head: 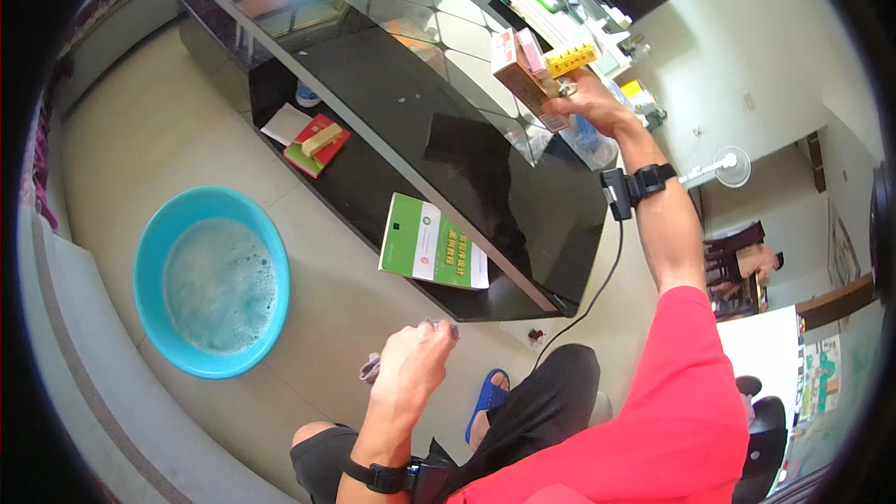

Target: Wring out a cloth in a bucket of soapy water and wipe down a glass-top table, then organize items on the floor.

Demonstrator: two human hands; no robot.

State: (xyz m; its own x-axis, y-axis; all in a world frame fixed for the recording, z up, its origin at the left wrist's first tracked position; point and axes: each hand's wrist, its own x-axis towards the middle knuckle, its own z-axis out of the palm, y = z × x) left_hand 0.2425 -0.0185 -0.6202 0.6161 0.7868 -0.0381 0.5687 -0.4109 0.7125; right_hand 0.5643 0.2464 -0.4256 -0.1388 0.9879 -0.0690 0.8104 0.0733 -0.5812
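My left hand (414, 364) is closed around a bunched greyish cloth (371, 368), whose ends stick out on both sides of the fist. It is above the tiled floor, near the coffee table's front corner. My right hand (591, 101) is stretched out over the far end of the glass-topped coffee table (392, 77). Held together in it are a brown-and-white cardboard box (521, 77), a pink box (532, 52) and a yellow box (570, 59). The fingers are partly hidden behind these boxes.
A blue plastic basin (143, 273) of sudsy water stands on the floor at left. The table's lower shelf holds a green-and-white book (413, 234) and a red booklet (329, 136). A clear plastic bag (595, 140) sits beyond my right hand. A cable (605, 280) hangs from my right wrist device.
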